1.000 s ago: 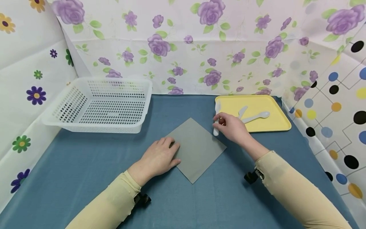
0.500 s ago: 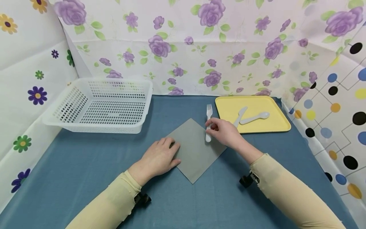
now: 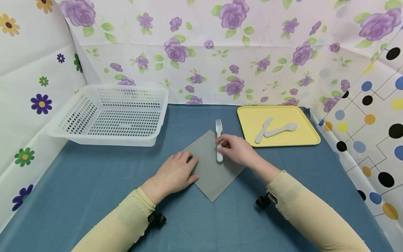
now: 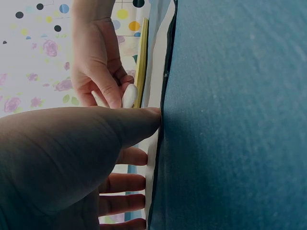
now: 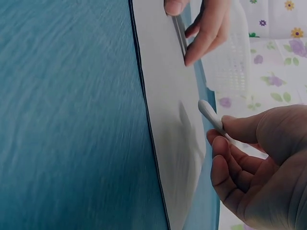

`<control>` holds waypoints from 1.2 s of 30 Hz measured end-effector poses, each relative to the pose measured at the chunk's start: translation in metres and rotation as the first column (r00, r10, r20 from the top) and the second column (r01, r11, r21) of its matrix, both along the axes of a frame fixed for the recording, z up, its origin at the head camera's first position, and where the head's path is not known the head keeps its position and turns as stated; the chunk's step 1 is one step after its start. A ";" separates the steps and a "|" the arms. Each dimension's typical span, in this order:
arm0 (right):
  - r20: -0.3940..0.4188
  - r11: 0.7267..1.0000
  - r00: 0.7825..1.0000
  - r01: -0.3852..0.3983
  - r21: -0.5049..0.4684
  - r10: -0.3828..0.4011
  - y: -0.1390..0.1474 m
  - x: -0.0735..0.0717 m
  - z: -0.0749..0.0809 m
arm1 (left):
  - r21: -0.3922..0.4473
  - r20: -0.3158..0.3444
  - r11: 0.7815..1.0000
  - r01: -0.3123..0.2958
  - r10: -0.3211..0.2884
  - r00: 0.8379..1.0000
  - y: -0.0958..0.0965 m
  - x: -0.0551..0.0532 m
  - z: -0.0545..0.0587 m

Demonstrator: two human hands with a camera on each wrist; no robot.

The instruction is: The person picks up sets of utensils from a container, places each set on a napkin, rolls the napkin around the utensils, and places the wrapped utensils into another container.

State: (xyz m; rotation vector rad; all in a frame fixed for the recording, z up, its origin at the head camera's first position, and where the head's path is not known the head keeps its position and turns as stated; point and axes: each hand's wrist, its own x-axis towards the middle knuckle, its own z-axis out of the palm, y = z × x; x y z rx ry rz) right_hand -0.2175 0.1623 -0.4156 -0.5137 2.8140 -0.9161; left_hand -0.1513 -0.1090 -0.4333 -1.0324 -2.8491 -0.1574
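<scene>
The right hand [image 3: 234, 148] held a white fork [image 3: 218, 129], which was pinched between the thumb and the fingers at its middle part. The tines of this fork pointed to the far side, and its handle end came toward the person. It was located over the right half of a grey square sheet [image 3: 209, 178], and the right wrist view showed a gap between handle and sheet (a dark blurred shape of it lay on the surface).

The left hand [image 3: 174, 171] rested at the left corner of the sheet, with its fingers extended and gripping nothing. The sheet lay turned like a diamond on the bench [image 3: 195, 227], which was covered in blue.

To the right stood a yellow tray [image 3: 292, 113]. In it were a knife [image 3: 264, 129] and a spoon [image 3: 280, 131], their handles very near; whether they touched, I could not tell. At the far left was a white perforated basket [image 3: 116, 140].
</scene>
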 end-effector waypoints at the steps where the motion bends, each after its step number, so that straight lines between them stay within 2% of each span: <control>1: 0.006 1.000 1.000 -0.006 -0.001 0.006 -0.002 0.000 0.000 | 0.000 0.002 1.000 -0.001 0.001 1.000 0.000 0.000 0.000; 15: 0.047 0.999 0.998 -0.049 0.003 0.049 -0.026 -0.002 -0.005 | -0.013 0.005 1.000 -0.004 0.004 1.000 0.000 -0.001 0.001; 22: 0.025 0.998 0.997 -0.069 0.007 0.069 -0.033 -0.001 -0.007 | -0.012 -0.002 1.000 0.000 0.000 1.000 0.000 0.000 0.000; 36: 0.035 0.998 0.998 -0.055 0.015 0.054 -0.040 -0.002 -0.012 | -0.007 0.000 1.000 0.000 0.000 1.000 0.001 0.000 0.000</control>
